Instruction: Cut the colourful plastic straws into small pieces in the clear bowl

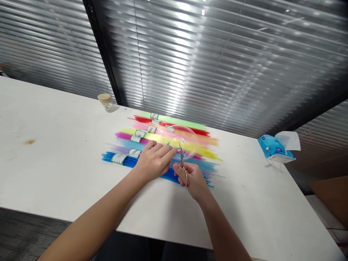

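Observation:
My right hand [190, 177] is closed on a pair of copper-coloured scissors [182, 163], their blades pointing away from me over a clear round bowl [194, 139]. Close to the blades, my left hand [156, 161] is closed, fingertips pinched together; anything between them is too small to make out. The bowl rests on bundles of thin coloured sticks, with small blue pieces visible inside it. Among the bundles are red sticks [199, 131] toward the back and dark blue sticks [170, 177] nearest me. Patterned paper bands [119, 158] wrap them near their left ends.
On the white table [62, 156], a small glass jar with a wooden lid [106, 102] stands at the back left. A blue tissue pack [274, 148] lies at the right edge beside some thin clear strands. Metal blinds [168, 54] rise behind the table.

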`<state>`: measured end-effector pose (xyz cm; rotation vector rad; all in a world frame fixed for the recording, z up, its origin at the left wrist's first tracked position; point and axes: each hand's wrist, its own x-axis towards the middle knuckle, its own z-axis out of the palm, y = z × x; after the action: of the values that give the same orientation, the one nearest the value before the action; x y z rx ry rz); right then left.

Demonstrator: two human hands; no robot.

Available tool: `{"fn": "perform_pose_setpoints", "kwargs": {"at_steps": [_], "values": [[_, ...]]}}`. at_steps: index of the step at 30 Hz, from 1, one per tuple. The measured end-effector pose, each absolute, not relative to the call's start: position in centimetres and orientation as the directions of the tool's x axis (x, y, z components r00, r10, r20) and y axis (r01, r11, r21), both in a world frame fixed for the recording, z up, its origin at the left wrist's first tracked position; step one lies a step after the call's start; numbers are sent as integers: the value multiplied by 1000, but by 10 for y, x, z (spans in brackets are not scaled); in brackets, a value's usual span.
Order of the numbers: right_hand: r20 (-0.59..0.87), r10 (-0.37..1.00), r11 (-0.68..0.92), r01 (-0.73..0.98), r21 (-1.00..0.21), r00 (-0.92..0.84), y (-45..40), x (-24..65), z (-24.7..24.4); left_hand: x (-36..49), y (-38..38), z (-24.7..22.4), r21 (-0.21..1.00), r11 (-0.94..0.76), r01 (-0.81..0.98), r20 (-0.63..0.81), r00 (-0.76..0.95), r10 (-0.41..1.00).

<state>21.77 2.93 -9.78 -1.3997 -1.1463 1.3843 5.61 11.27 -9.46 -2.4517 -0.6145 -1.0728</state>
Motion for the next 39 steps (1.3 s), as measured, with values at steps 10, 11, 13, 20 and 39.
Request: {"fn": "perform_pose_setpoints", "kwargs": {"at_steps": [10,11,13,20,39], "values": [[-235,969,-231,57,-971,-79,30,220,-101,56,113,-94,-185,-826,533,761,610,223],[-238,968,-233,66,-970,-83,31,220,-101,56,112,-94,-184,-826,532,761,609,223],[-241,967,-235,72,-969,-89,31,220,-101,56,112,-93,-185,-827,531,760,610,222],[-246,966,-238,90,-967,-86,31,220,-100,55,112,-94,-191,-828,526,771,603,206],[-249,963,-243,69,-967,-103,31,220,-100,56,112,-95,-184,-833,523,773,600,206]]}}
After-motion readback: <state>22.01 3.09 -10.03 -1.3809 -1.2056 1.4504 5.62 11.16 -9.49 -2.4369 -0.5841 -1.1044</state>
